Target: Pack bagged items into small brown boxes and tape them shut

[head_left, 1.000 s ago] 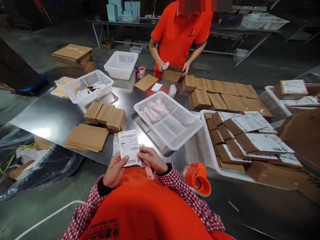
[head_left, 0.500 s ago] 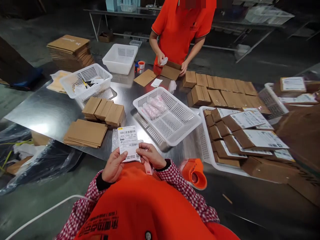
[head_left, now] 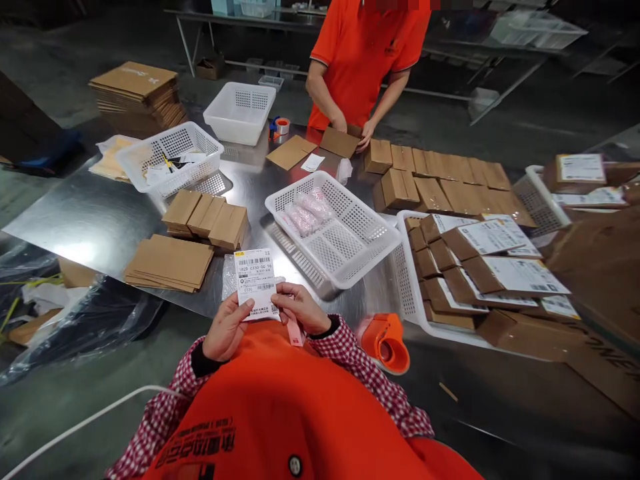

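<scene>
Between my hands, close to my apron, is a white printed shipping label [head_left: 257, 283] with barcodes. My left hand [head_left: 229, 328] pinches its lower left edge under the thumb. My right hand [head_left: 303, 308] grips the lower right edge and also has a small pink box [head_left: 295, 332] below its fingers. Just behind the label, clear bubble wrap [head_left: 229, 277] lies at the table edge. Beyond it stands a white perforated basket [head_left: 350, 250] with several pink bubble-wrapped items [head_left: 307, 212] at its left end.
Flat cardboard [head_left: 170, 263] and folded boxes [head_left: 205, 219] sit at left. An orange tape dispenser [head_left: 386, 343] is right of my apron. A basket [head_left: 417, 293] of labelled boxes [head_left: 520, 275] stands farther right. Across the table [head_left: 65, 220], a co-worker [head_left: 367, 63] handles an open carton [head_left: 340, 142].
The co-worker's hand has lowered a small clear-wrapped item into the open carton. My hands keep the label almost still, and the view has shifted slightly.
</scene>
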`<state>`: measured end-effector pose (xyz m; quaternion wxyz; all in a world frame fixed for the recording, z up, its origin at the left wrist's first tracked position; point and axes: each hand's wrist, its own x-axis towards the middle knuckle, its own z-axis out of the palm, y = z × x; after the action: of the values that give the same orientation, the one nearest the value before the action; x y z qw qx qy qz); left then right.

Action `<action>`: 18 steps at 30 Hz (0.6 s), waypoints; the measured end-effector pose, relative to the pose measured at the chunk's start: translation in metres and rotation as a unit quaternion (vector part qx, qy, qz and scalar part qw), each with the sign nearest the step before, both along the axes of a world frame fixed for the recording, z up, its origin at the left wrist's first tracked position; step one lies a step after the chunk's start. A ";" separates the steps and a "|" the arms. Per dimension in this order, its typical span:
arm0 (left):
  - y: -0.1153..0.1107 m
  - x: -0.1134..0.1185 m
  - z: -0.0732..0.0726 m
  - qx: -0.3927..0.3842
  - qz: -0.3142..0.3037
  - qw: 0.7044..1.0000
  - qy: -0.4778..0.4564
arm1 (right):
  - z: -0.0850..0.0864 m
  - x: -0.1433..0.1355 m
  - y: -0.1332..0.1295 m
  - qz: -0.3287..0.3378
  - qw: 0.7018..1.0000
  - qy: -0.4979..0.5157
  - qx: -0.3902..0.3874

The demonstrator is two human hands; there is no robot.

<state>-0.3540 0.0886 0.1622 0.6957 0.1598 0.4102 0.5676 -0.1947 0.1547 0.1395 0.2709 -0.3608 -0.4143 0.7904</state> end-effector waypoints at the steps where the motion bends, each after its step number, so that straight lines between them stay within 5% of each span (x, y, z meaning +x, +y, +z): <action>1: 0.000 0.000 0.000 0.000 0.000 1.000 0.000 | 0.000 0.000 0.000 0.000 1.000 0.000 0.001; 18: 0.000 0.000 -0.003 0.000 -0.004 1.000 -0.014 | 0.002 0.002 0.000 -0.005 1.000 0.003 -0.007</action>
<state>-0.3536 0.0885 0.1588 0.7038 0.1537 0.3997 0.5668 -0.1930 0.1547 0.1412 0.2736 -0.3627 -0.4063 0.7928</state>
